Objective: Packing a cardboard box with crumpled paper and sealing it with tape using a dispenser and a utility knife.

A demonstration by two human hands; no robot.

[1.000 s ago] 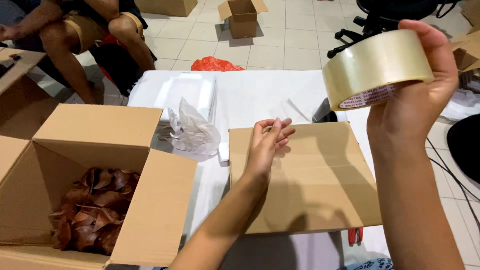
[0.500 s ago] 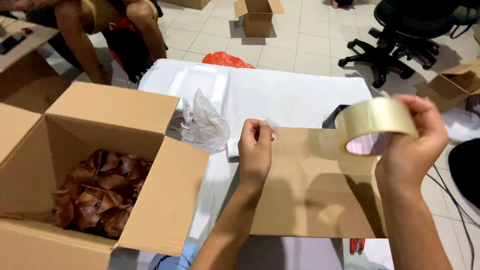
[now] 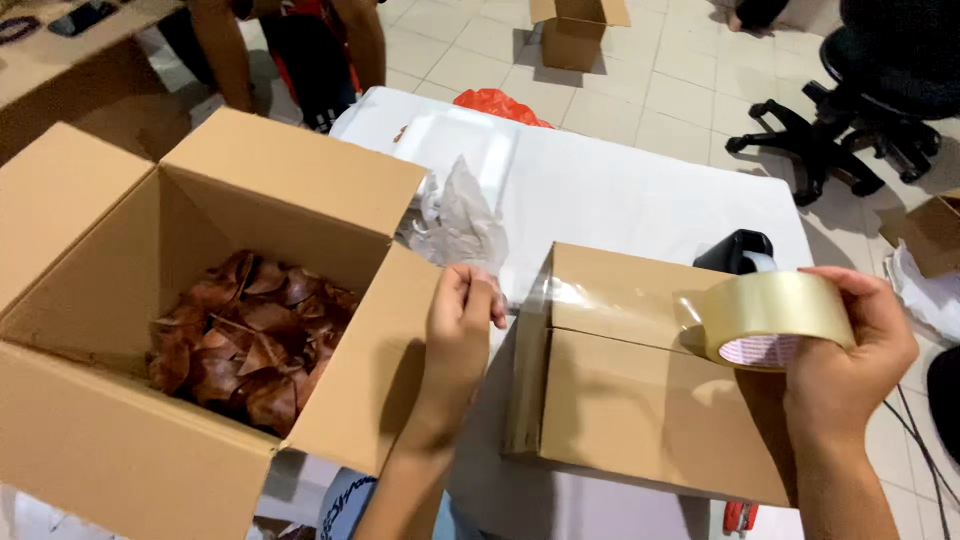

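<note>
My right hand (image 3: pixel 850 360) grips a roll of clear packing tape (image 3: pixel 765 318) held over the right part of a closed cardboard box (image 3: pixel 640 400) on the white table (image 3: pixel 620 190). A strip of tape (image 3: pixel 600 300) runs from the roll leftward along the box's top seam. My left hand (image 3: pixel 462 325) pinches the free end of that strip at the box's left edge.
A large open cardboard box (image 3: pixel 290 180) with dry brown leaves (image 3: pixel 245 335) inside stands at the left. Crumpled clear plastic (image 3: pixel 455 215) lies between the boxes. A black tape dispenser (image 3: pixel 740 250) sits behind the closed box. A seated person (image 3: pixel 290 40), an office chair (image 3: pixel 850 110) and another box (image 3: pixel 575 30) are beyond the table.
My right hand has come down from high in the air to the box top with the roll. My left hand slid to the box's left edge, and a strip of tape now spans the seam.
</note>
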